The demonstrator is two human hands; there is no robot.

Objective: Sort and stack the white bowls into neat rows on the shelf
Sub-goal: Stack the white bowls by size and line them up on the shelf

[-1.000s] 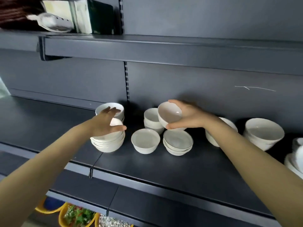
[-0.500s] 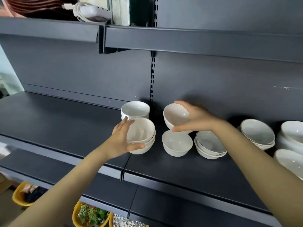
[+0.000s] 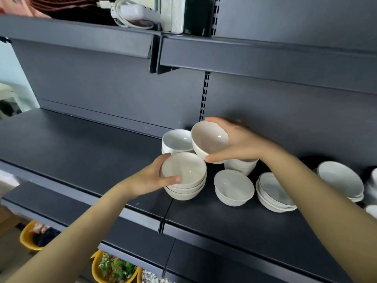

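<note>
Two bowls gripped: right hand (image 3: 242, 142) fingers (image 3: 216, 120) clasp tilted bowl (image 3: 210, 139), just up-right of stack (image 3: 183, 193) whose top bowl (image 3: 185, 168) left hand (image 3: 149, 178) pinches.

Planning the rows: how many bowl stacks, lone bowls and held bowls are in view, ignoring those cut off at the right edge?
Stacks: 5, namely front-left stack, back-left stack, middle stack, shallow stack, right stack
Alone on the shelf: 1, lone bowl
In the right hand: 1, held bowl
Total: 7
</note>
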